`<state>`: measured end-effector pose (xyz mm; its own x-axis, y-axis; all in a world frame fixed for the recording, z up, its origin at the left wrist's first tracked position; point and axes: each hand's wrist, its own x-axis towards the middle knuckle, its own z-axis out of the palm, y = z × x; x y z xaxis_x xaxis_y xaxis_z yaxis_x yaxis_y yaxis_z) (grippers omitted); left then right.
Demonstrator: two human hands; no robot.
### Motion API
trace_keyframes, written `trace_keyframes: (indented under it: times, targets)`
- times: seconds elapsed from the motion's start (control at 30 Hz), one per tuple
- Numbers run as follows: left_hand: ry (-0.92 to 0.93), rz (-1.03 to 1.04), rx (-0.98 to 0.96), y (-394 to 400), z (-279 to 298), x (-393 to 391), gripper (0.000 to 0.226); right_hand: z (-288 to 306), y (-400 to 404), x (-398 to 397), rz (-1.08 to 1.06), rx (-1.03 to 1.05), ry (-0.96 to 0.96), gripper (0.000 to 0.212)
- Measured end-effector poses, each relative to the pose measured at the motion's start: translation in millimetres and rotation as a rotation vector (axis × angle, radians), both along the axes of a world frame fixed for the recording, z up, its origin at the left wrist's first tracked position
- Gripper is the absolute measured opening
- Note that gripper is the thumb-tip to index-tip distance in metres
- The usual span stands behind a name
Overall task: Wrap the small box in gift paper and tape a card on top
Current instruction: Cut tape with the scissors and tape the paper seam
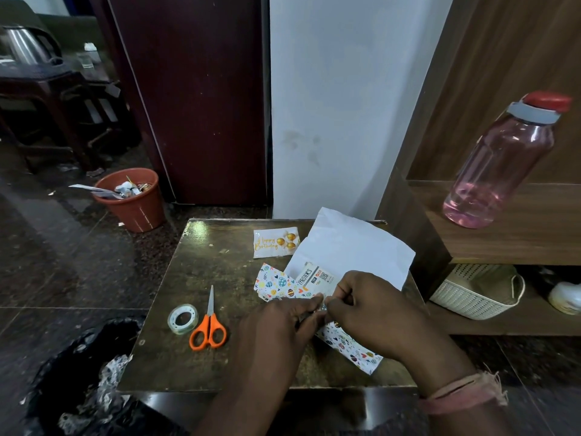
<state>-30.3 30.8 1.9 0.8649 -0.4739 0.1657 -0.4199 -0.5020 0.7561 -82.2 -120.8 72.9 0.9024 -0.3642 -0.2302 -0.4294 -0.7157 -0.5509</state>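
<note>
I am looking down at a small table (176,278) in the lower centre of the frame, and I judge I am partway through the wrapping step: folding the gift paper (349,344) around the small box (319,278), nothing taped down yet as far as I can see.

My left hand (276,322) and right hand (374,309) are meeting just right of centre, fingertips touching at the near edge of the box. Both are curling their fingers and pinching what looks like a folded edge of the paper; the exact fold is hidden under the fingers, so I cannot tell how much of the box is covered.

The box is showing a white printed face with a code label, peeking out just above my hands. The paper is white with coloured egg shapes and hearts; one flap is poking out to the left of the box, another is trailing toward the lower right, and its plain white underside is fanning up toward the upper right.

Next, I think, I am needing one hand to keep the fold pressed while the other reaches left for the tape roll (183,319), lying just beside the orange scissors (209,328). The birthday card (276,242) is waiting above the box, near the far edge.
</note>
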Motion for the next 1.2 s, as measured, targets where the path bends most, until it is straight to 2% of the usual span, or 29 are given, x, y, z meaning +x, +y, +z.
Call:
trace_keyframes:
  times: [0.23,0.37,0.57,0.73,1.0,1.1,1.2]
  targets:
    - [-0.009,0.011,-0.013,0,-3,-1,0.047,-8,0,4,0.004,-0.014,-0.01,0.016]
    - [-0.038,0.026,0.021,1,-4,-1,0.063,-9,1,7,-0.041,-0.022,0.009,0.014]
    - [-0.046,0.064,0.045,-2,-6,1,0.03,-10,0,10,-0.103,0.027,0.02,0.011]
    - [-0.075,0.056,0.061,-2,-3,-3,0.025,-12,0,13,-0.161,0.05,0.022,0.008]
    - [-0.125,0.028,0.137,-2,4,-8,0.028,-13,-1,12,-0.225,0.081,0.021,0.018]
    - [-0.143,0.021,0.133,-1,7,-9,0.03,-13,-1,12,-0.236,0.1,0.021,0.028]
    - [-0.253,0.013,0.112,-2,6,-13,0.026,-14,-2,11,-0.259,0.125,0.017,0.039]
